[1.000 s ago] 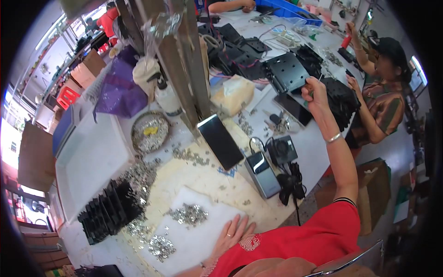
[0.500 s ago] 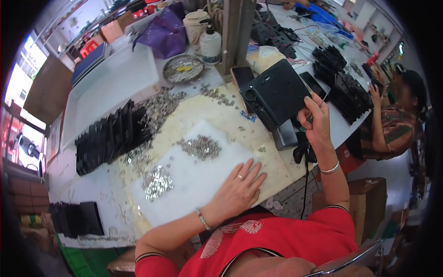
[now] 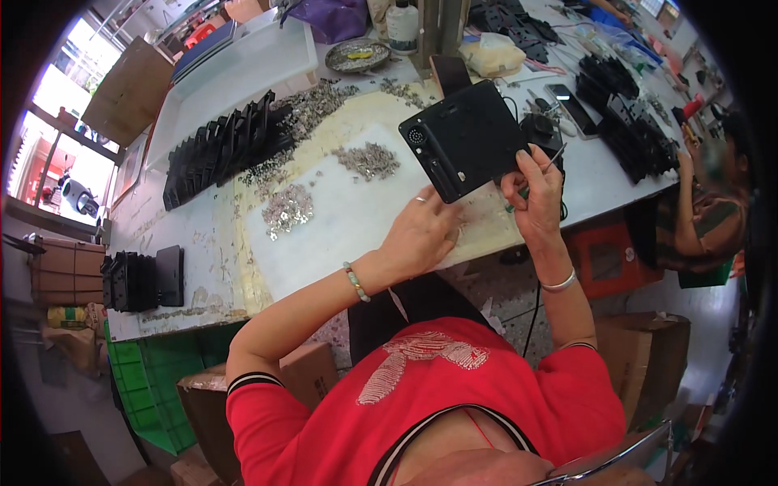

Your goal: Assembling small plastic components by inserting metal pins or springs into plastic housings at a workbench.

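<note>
My right hand (image 3: 536, 194) is closed on the lower right corner of a flat black plastic panel (image 3: 474, 138), which is tilted up above the table. A slim tool with a thin metal shaft (image 3: 557, 155) also sticks out of its fingers, and a bit of green shows below them. My left hand (image 3: 421, 231) is at the panel's lower left corner with its fingers stretched toward it; whether they touch is unclear. Left of this hand, a white sheet (image 3: 324, 235) bears two heaps of small shiny metal pieces (image 3: 369, 160), (image 3: 288, 212).
A row of black plastic parts (image 3: 223, 150) stands at the left, more black parts (image 3: 130, 281) near the left edge. Behind are a white tray (image 3: 243, 81) and a round dish (image 3: 356, 55). A phone (image 3: 572, 109) lies at right; a co-worker (image 3: 705, 202) sits beyond.
The black panel has come nearer and turned in my right hand. My left hand has lifted off the white sheet and moved up to the panel's lower corner. The view has shifted.
</note>
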Tool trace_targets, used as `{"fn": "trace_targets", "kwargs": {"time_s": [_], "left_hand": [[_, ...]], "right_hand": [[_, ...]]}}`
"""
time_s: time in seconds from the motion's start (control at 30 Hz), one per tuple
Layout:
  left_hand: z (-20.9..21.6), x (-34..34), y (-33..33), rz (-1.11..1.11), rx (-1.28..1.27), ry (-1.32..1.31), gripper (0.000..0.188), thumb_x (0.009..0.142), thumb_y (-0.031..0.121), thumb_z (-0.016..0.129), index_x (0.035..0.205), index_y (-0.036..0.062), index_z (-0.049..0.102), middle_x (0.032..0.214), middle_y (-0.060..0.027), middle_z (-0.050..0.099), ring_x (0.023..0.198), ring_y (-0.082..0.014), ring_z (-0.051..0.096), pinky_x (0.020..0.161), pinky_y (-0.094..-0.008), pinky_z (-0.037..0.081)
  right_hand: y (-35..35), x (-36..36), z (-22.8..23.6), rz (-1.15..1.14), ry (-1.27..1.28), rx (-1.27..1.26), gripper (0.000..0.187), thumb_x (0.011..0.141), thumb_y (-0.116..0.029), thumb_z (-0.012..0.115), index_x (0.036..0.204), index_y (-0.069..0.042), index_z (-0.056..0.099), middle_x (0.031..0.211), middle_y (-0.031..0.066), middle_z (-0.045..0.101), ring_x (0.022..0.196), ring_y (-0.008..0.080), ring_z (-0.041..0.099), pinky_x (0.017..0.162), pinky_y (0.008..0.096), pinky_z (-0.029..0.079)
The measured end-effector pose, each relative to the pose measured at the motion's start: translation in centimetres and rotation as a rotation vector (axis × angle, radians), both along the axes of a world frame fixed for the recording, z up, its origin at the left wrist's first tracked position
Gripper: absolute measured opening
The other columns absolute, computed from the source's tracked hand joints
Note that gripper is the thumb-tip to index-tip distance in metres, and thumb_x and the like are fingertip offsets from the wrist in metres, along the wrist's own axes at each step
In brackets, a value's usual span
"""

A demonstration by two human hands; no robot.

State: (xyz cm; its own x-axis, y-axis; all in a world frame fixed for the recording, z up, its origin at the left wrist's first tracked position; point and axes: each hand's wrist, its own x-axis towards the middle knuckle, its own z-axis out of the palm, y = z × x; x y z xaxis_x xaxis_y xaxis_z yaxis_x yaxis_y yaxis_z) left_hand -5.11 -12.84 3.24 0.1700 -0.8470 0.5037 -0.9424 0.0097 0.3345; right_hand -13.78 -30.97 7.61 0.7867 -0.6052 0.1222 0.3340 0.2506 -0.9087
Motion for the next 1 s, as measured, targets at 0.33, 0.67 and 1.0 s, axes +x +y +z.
{"fn": "trace_targets", "kwargs": {"time_s": [0.33,0.67,1.0], "left_hand": [[0.9,-5.0,1.2,0.193,-0.378,1.375,0.028,0.095,0.017,0.058,0.112,-0.0048,0.060,0.099,-0.0091,0.066,0.095,-0.0135,0.061,0.084,-0.0286,0.049],[-1.2,-4.8,0.8,0.246,-0.327,1.401,0.024,0.098,0.020,0.055,0.101,-0.0022,0.063,0.093,-0.0085,0.068,0.087,-0.0116,0.060,0.083,-0.0262,0.048],[-1.6,-4.5,0.8,0.293,-0.364,1.546,0.026,0.097,0.020,0.051,0.099,-0.0024,0.063,0.093,-0.0081,0.068,0.088,-0.0119,0.061,0.084,-0.0256,0.048]], "right_hand": [[0.4,-2.0,-4.1,0.009,0.016,0.199,0.010,0.094,-0.011,0.056,0.094,-0.002,0.060,0.074,0.0037,0.063,0.048,0.0072,0.055,0.035,0.0178,0.025],[1.3,-2.4,-6.0,-0.033,0.052,0.194,0.011,0.095,-0.011,0.055,0.092,-0.002,0.060,0.075,0.0032,0.063,0.046,0.0077,0.056,0.034,0.0169,0.028],[2.1,-2.3,-6.6,-0.065,0.034,0.090,0.012,0.096,-0.012,0.055,0.090,-0.001,0.057,0.073,0.0116,0.067,0.043,0.0079,0.053,0.035,0.0175,0.028]]}}
